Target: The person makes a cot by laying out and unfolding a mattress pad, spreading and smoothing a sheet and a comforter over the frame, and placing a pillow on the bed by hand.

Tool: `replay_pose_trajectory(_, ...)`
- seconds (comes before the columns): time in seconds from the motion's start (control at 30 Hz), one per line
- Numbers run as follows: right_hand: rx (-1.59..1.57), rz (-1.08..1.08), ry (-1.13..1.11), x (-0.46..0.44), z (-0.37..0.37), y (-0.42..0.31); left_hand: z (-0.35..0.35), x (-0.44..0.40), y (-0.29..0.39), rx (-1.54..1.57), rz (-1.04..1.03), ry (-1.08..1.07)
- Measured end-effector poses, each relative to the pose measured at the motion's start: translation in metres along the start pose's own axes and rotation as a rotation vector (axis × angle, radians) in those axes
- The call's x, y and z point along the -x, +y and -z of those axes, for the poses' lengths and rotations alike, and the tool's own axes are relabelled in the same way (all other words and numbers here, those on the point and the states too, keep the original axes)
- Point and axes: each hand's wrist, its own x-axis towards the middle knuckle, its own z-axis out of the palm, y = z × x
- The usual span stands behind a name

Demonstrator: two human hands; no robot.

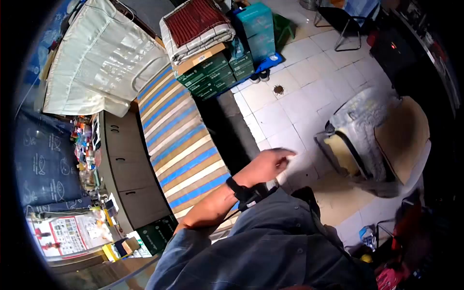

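So the left hand [273, 164] is stuck out palm-down-ish, forearm running up from the rolled sleeve of a dark grey buttoned shirt [270, 241], wrist wrapped in a black strap [234, 186]. Fingers look half-curled, with one stretched toward the right. It's kinda blurry in there, so I honestly can't tell if anything's pinched between them. The right hand is out of view.

Closest big thing it's pointing at is a bulky, rounded grey-and-tan padded object [360, 125], well, padded-looking anyway. It's off to the right of the fingertips with a clear gap, not touching. The grey part looks fuzzy and rumpled, the tan part is a smooth curved panel, and there's a pale yellow side facing the hand. It's smeared too, so the finer details are lost.

Below the hand there's glossy white square floor tile [309, 104]. The long mat with blue, brown and cream stripes [181, 140] runs along the left, flat and fabric-looking, with dark green printed cardboard boxes [208, 77] at its far end under a folded maroon-and-white checked blanket [198, 26].
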Motion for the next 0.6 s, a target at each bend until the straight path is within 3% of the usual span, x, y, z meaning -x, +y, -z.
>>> replay_pose_trajectory(0.1,0.402,0.254,-0.002,-0.021,0.021,-0.041,-0.021,0.024,-0.136,0.041,0.176,-0.03)
replay_pose_trajectory(0.13,0.364,0.507,0.085,-0.029,0.035,-0.051,-0.029,0.036,-0.18,0.031,0.228,-0.028)
replay_pose_trajectory(0.17,-0.041,0.299,0.036,-0.053,0.049,-0.057,-0.032,0.05,-0.204,0.009,0.316,-0.006)
replay_pose_trajectory(0.23,-0.837,-0.143,-0.064,-0.108,0.079,-0.073,-0.014,0.069,-0.209,-0.054,0.285,0.029)
replay_pose_trajectory(0.27,-0.849,-0.409,0.015,-0.095,0.113,-0.159,-0.004,0.073,-0.213,0.188,0.479,0.06)
replay_pose_trajectory(0.3,-1.041,-0.087,-0.103,-0.108,0.135,-0.167,0.003,0.079,-0.214,0.438,0.671,0.09)
replay_pose_trajectory(0.37,-1.001,0.063,-0.434,-0.195,0.178,-0.171,0.019,0.091,-0.209,0.636,0.728,0.383)
replay_pose_trajectory(0.43,-1.111,0.287,-0.962,-0.293,0.227,-0.174,0.032,0.094,-0.206,0.664,0.712,0.569)
replay_pose_trajectory(0.5,-0.483,0.164,-0.423,-0.321,0.278,-0.275,0.047,0.086,-0.19,0.686,0.782,0.705)
replay_pose_trajectory(0.6,-0.12,0.15,-0.222,-0.338,0.33,-0.434,0.056,0.08,-0.194,0.683,0.808,0.771)
